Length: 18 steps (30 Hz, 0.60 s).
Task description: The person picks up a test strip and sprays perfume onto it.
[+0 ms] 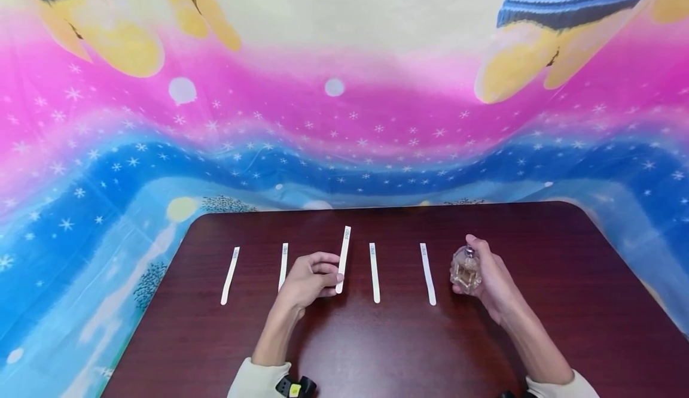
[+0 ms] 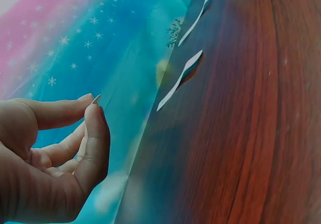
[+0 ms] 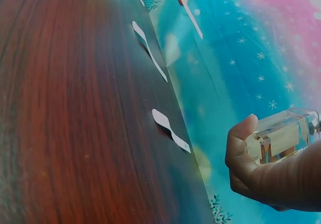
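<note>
Between thumb and fingers my left hand [image 1: 305, 281] pinches a white paper scent strip [image 1: 343, 259] by its near end, holding it raised above the table. Small printing marks its far end. In the left wrist view only the tip of this scent strip [image 2: 97, 99] shows at the fingertips. My right hand [image 1: 496, 287] grips a clear glass perfume bottle [image 1: 466, 273], with a digit up by its silvery neck. Pale yellowish liquid shows inside the perfume bottle [image 3: 278, 138] in the right wrist view. Bottle and held strip are well apart.
On the dark reddish wooden table [image 1: 344, 350] lie two strips on the left, a far-left strip [image 1: 229, 275] and one partly behind my left hand [image 1: 283, 263]. To the right lie a middle strip [image 1: 374, 272] and another strip [image 1: 427, 273]. A patterned cloth [image 1: 344, 117] hangs behind.
</note>
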Each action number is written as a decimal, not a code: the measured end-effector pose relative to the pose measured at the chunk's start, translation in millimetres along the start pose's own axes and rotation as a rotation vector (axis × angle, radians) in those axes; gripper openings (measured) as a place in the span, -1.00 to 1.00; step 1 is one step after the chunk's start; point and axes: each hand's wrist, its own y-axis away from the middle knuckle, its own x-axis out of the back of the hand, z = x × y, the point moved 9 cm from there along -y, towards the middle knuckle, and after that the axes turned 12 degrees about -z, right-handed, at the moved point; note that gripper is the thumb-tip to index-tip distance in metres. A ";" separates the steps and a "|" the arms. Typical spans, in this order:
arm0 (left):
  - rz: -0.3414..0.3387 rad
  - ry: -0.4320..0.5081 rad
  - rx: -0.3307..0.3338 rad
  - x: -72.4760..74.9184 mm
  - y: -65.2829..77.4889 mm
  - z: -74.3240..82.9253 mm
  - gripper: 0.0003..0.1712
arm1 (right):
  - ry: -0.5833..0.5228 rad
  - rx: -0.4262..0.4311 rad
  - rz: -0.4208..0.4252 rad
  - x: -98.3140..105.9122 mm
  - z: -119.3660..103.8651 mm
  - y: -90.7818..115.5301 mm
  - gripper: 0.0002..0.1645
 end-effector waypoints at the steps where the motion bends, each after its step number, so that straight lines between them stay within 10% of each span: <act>1: -0.005 0.002 -0.003 -2.1 0.1 0.2 -0.54 | -0.002 -0.001 0.003 -0.4 0.1 0.1 -0.38; 18: -0.068 0.018 0.005 -29.8 -0.9 -4.2 -0.53 | -0.017 -0.016 0.018 -5.3 1.5 -3.6 -0.40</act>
